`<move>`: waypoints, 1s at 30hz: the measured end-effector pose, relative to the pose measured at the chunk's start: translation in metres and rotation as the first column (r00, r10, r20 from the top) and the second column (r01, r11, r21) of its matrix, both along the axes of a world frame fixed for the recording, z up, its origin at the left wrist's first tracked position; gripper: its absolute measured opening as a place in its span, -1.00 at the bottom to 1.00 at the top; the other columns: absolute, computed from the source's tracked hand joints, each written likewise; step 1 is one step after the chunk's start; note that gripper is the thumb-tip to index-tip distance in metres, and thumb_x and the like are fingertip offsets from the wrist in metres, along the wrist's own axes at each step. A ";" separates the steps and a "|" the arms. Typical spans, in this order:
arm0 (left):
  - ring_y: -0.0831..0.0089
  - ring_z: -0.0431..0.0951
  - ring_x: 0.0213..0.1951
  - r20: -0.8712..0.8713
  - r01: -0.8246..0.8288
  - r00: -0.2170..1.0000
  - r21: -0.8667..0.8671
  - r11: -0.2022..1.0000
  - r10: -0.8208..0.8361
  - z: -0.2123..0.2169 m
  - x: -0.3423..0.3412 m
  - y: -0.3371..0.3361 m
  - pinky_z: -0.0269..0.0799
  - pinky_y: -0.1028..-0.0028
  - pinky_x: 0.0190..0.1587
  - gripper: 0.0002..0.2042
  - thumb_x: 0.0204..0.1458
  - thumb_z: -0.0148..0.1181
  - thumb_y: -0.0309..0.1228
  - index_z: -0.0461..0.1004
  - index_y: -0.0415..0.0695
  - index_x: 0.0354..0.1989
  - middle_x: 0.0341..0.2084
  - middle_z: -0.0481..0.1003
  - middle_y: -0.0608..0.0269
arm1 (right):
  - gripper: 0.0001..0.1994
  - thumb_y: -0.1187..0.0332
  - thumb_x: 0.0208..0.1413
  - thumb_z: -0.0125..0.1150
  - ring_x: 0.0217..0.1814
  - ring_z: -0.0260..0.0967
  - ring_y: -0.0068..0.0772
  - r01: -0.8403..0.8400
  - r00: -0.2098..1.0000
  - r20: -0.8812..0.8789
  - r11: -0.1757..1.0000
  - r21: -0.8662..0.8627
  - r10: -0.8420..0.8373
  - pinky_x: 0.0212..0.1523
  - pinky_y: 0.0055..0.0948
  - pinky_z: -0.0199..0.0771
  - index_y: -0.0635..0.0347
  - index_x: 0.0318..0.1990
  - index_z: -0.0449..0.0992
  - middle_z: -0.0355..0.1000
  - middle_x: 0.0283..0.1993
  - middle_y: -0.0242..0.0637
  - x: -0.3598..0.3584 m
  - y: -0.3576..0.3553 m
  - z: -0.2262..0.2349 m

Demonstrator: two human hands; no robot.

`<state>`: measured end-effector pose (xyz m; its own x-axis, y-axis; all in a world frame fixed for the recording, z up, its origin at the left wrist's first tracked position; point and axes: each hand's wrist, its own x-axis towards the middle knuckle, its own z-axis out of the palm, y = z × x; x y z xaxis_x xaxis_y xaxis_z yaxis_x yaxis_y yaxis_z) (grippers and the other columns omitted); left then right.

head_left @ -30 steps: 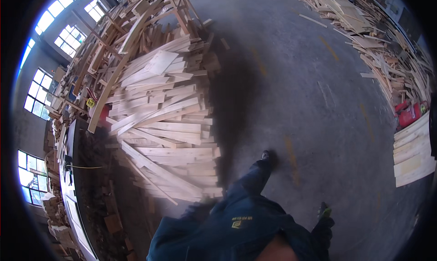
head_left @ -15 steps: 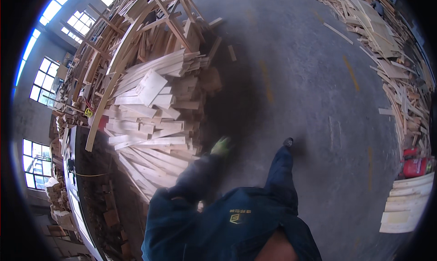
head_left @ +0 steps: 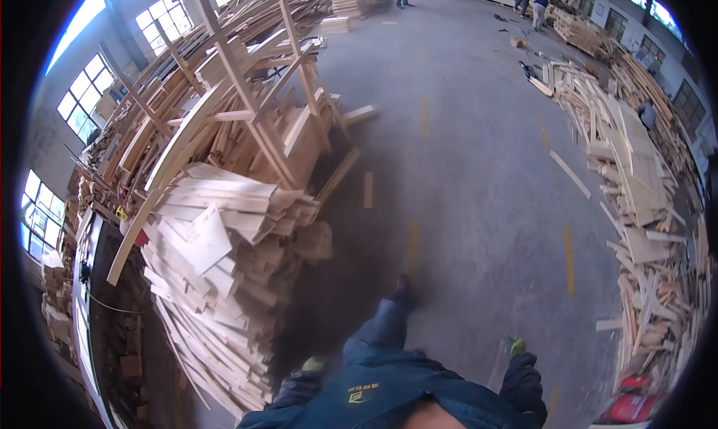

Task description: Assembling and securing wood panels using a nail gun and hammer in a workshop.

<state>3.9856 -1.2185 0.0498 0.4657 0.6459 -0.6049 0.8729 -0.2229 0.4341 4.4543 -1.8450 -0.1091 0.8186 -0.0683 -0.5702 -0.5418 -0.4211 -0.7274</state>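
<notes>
My left hand point(head_left: 314, 364), in a yellow-green glove, hangs low beside the stacked pale boards point(head_left: 209, 257) and looks apart from them. Most of it hides behind my dark sleeve, so its fingers do not show. Out to the right, over the grey floor, my right hand point(head_left: 517, 347) wears the same kind of glove. It is too small and blurred to make out its fingers, and no object shows in it. One leg point(head_left: 381, 320) in dark blue trousers reaches forward below my dark green jacket point(head_left: 389, 388).
An upright timber frame point(head_left: 247, 100) and a long curved board point(head_left: 168, 171) rise at the left. Loose planks point(head_left: 636, 182) are heaped along the right, near a red object point(head_left: 632, 406). A plank piece point(head_left: 368, 190) lies on the floor. People point(head_left: 540, 6) stand far ahead.
My view has tilted up, showing more of the hall and people far off. The left hand has dropped toward the lower edge; the right hand has come into view. The forward leg appears farther left.
</notes>
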 end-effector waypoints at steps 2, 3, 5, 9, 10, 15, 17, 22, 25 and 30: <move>-0.10 0.85 0.21 0.025 -0.035 0.999 -0.072 0.997 0.037 -0.016 0.081 0.032 0.68 -0.07 0.35 -0.55 0.63 0.25 0.05 0.83 -0.09 0.17 0.06 0.85 -0.18 | -0.40 -0.03 0.46 0.67 -0.01 0.78 0.17 -0.229 0.944 0.205 0.961 -0.155 0.258 -0.08 0.30 0.78 0.05 0.47 0.67 0.78 0.09 -0.09 0.105 0.040 0.000; -0.10 0.85 0.22 0.048 -0.009 0.999 -0.064 0.998 0.012 -0.020 0.126 0.053 0.69 -0.07 0.36 -0.52 0.60 0.29 0.07 0.82 -0.12 0.21 0.09 0.84 -0.18 | -0.40 -0.02 0.46 0.68 -0.01 0.78 0.18 -0.329 0.875 0.286 0.912 -0.244 0.392 -0.06 0.30 0.79 0.05 0.48 0.67 0.78 0.09 -0.08 0.158 0.062 0.002; -0.10 0.86 0.25 0.085 0.059 0.995 -0.053 0.997 -0.055 -0.032 0.221 0.103 0.70 -0.06 0.37 -0.45 0.56 0.37 0.12 0.79 -0.17 0.29 0.16 0.84 -0.19 | -0.39 0.02 0.45 0.69 0.00 0.79 0.19 -0.465 0.675 0.385 0.768 -0.441 0.629 -0.04 0.29 0.79 0.06 0.50 0.66 0.79 0.10 -0.07 0.255 0.103 0.008; -0.11 0.87 0.29 0.161 0.216 0.964 -0.012 0.976 -0.211 -0.035 0.429 0.209 0.73 -0.05 0.40 -0.24 0.46 0.52 0.22 0.74 -0.27 0.46 0.29 0.84 -0.21 | -0.37 0.07 0.43 0.72 0.02 0.79 0.21 -0.499 0.276 0.385 0.473 -0.726 0.881 -0.01 0.29 0.80 0.06 0.53 0.66 0.79 0.11 -0.05 0.422 0.172 0.054; -0.09 0.83 0.37 0.177 0.071 0.982 -0.024 0.997 -0.066 -0.029 0.492 0.250 0.69 -0.02 0.46 -0.23 0.46 0.55 0.18 0.69 -0.27 0.53 0.36 0.80 -0.20 | -0.41 -0.13 0.59 0.42 0.24 0.85 0.24 -0.480 0.853 0.221 0.877 -0.020 0.472 0.32 0.11 0.77 0.30 0.27 0.88 0.87 0.15 0.19 0.424 0.239 0.037; -0.11 0.65 0.61 0.371 -0.136 0.923 0.061 0.989 0.104 0.006 0.732 0.382 0.53 0.08 0.67 -0.19 0.46 0.60 0.11 0.59 -0.26 0.66 0.55 0.69 -0.23 | -0.41 -0.13 0.57 0.45 0.29 0.83 0.24 -0.577 0.774 0.188 0.796 -0.181 0.604 0.35 0.11 0.76 0.31 0.28 0.88 0.86 0.19 0.20 0.638 0.377 0.060; -0.09 0.64 0.63 0.391 -0.066 0.920 0.114 0.991 0.016 0.034 0.839 0.446 0.52 0.09 0.68 -0.18 0.49 0.58 0.07 0.55 -0.28 0.69 0.58 0.67 -0.22 | -0.41 -0.13 0.56 0.46 0.31 0.83 0.24 -0.580 0.755 0.173 0.767 -0.273 0.633 0.36 0.11 0.76 0.31 0.28 0.88 0.85 0.21 0.21 0.737 0.428 0.052; -0.09 0.62 0.64 0.405 -0.307 0.883 0.118 0.944 0.236 0.014 0.970 0.566 0.49 0.09 0.70 -0.22 0.52 0.56 0.01 0.55 -0.33 0.68 0.60 0.65 -0.23 | -0.40 -0.13 0.53 0.49 0.37 0.81 0.25 -0.676 0.599 0.139 0.591 -0.440 0.788 0.40 0.11 0.75 0.31 0.28 0.87 0.84 0.26 0.22 1.011 0.618 0.049; -0.08 0.67 0.58 0.305 -0.480 0.841 0.039 0.876 0.447 0.000 1.011 0.562 0.52 0.10 0.68 -0.25 0.54 0.54 -0.02 0.57 -0.38 0.64 0.57 0.66 -0.27 | -0.39 -0.13 0.51 0.51 0.40 0.80 0.25 -0.718 0.495 0.098 0.470 -0.514 0.863 0.42 0.11 0.74 0.32 0.29 0.87 0.83 0.29 0.23 1.120 0.720 0.062; -0.06 0.68 0.59 0.276 -0.580 0.767 -0.089 0.810 0.579 0.023 1.113 0.546 0.52 0.11 0.68 -0.20 0.50 0.59 0.01 0.56 -0.38 0.66 0.56 0.68 -0.23 | -0.47 -0.10 0.47 0.56 0.29 0.85 0.20 -0.782 0.486 0.150 0.505 -0.364 0.861 0.36 0.07 0.77 0.26 0.19 0.87 0.86 0.20 0.17 1.337 0.939 0.085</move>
<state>5.0991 -0.6725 0.0729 0.1493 0.8486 -0.5076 0.6791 0.2851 0.6764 5.7908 -0.9064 -0.0237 0.6734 0.6363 -0.3764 0.3494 -0.7226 -0.5964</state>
